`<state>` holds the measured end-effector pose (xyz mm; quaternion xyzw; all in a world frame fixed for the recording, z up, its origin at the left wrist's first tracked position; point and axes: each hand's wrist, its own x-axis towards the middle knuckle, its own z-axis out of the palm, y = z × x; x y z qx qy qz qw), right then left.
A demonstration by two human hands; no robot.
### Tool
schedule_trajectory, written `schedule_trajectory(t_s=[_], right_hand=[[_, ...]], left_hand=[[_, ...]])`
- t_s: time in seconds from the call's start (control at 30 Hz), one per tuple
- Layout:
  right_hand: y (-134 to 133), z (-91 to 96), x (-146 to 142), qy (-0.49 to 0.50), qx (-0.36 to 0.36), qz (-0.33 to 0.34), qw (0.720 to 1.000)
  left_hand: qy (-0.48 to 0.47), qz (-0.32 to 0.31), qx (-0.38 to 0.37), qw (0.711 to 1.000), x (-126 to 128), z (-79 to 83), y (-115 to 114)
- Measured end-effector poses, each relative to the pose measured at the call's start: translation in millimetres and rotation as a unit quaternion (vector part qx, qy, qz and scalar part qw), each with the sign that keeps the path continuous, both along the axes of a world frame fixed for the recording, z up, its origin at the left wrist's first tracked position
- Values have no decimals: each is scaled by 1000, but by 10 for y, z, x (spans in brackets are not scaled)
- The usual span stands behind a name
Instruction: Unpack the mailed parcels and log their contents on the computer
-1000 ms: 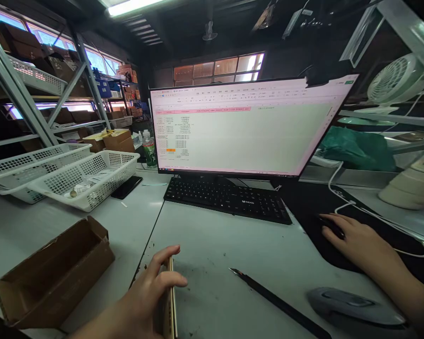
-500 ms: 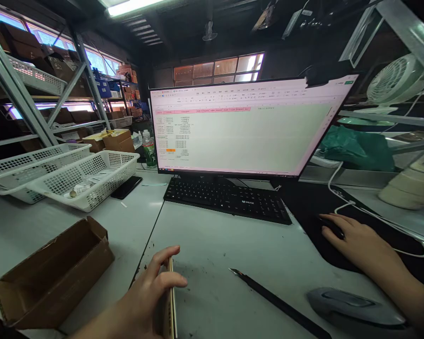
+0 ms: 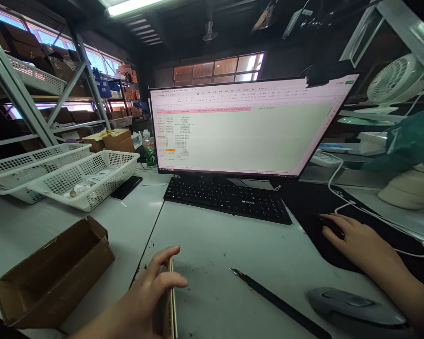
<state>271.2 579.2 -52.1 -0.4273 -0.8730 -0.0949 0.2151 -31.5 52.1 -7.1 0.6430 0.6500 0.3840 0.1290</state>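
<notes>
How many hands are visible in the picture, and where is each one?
2. The left hand is at the bottom, left of centre, around a thin object; the right hand is at the right, on the black mouse.

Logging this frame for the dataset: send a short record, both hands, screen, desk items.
left_hand: left hand gripping a thin light-edged object, on edge
right_hand: right hand on black mouse, on mouse pad
screen: monitor showing a table, pink header, orange cell; text too small to read
input: black keyboard before monitor
desk_left: open cardboard box; phone beside white basket
desk_right: black pen-like tool, grey device
</notes>
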Motion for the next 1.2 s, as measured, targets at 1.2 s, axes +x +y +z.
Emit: schedule_trajectory(t_s=[1.2], right_hand=[[-24, 55, -21, 3, -41, 11, 999]], left_hand=[[10, -10, 15, 1000, -9, 11, 12]])
